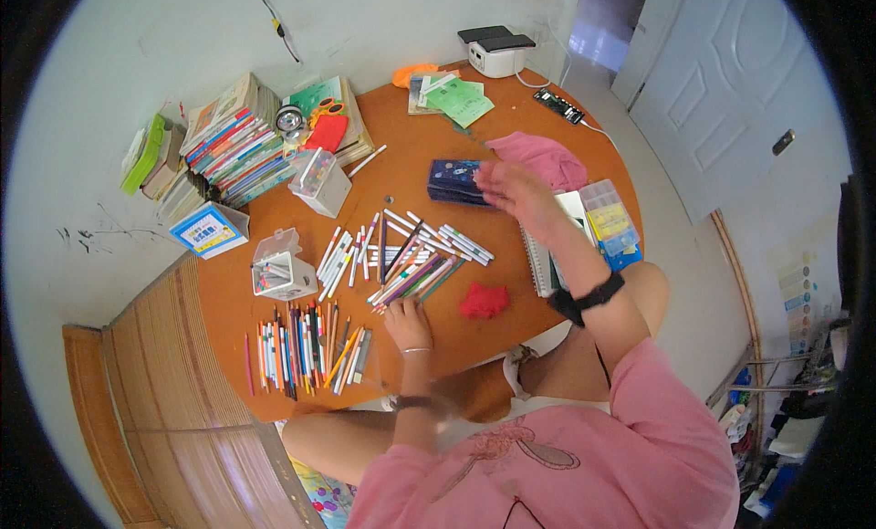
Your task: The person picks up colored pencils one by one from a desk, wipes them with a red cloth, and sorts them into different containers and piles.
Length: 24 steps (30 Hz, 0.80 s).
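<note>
My left hand (408, 325) rests at the near end of a pile of markers and colored pencils (417, 272) on the wooden table; whether its fingers grip one cannot be told. Blurred, my right hand (514, 190) is raised beside and partly over a dark blue pencil case (450, 181), its fingers extended and nothing seen in it. Left of my left hand, more pens and pencils (308, 351) lie in a row. A red crumpled cloth (484, 301) lies right of the pile. White markers (337, 262) are spread at the pile's left.
Two clear-lidded boxes (284, 276) with pens stand at the left, near stacked books (236, 142). A spiral notebook (537, 262), a compartment box (608, 210) and a pink cloth (540, 158) lie at the right. A white device (494, 60) and green papers (458, 99) are at the back.
</note>
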Available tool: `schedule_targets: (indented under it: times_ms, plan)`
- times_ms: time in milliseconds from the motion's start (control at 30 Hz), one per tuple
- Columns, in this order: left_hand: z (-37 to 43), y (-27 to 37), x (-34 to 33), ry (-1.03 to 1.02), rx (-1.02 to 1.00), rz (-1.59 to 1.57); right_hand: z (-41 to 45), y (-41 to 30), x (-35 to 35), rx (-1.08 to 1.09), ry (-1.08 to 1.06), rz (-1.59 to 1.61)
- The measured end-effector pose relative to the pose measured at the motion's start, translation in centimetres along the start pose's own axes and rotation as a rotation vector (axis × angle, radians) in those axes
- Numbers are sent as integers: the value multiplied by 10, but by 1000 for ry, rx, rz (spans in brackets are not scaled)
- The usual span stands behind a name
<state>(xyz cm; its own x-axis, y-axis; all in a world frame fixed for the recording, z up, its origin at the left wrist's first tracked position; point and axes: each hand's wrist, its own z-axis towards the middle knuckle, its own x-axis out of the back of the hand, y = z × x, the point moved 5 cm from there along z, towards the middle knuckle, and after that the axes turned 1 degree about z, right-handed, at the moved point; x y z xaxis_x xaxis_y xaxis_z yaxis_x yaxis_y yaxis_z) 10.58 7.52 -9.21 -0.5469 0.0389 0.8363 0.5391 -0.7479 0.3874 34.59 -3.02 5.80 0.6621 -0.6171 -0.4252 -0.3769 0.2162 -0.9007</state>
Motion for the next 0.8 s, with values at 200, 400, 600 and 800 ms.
schedule_targets:
  times_ms: [200, 400, 600, 800]
  plan:
    - [3, -5, -7, 3, 67, -124, 141, -19, 101, 44, 445, 426]
    - [5, -2, -7, -80, 108, -40, 241, -6, 180, 151, 685, 518]
    - [8, 0, -11, -238, 156, -29, 253, 30, 307, 252, 1012, -548]
    - [-2, -15, -17, -229, 120, 131, 242, 26, 297, 164, 1166, -1191]
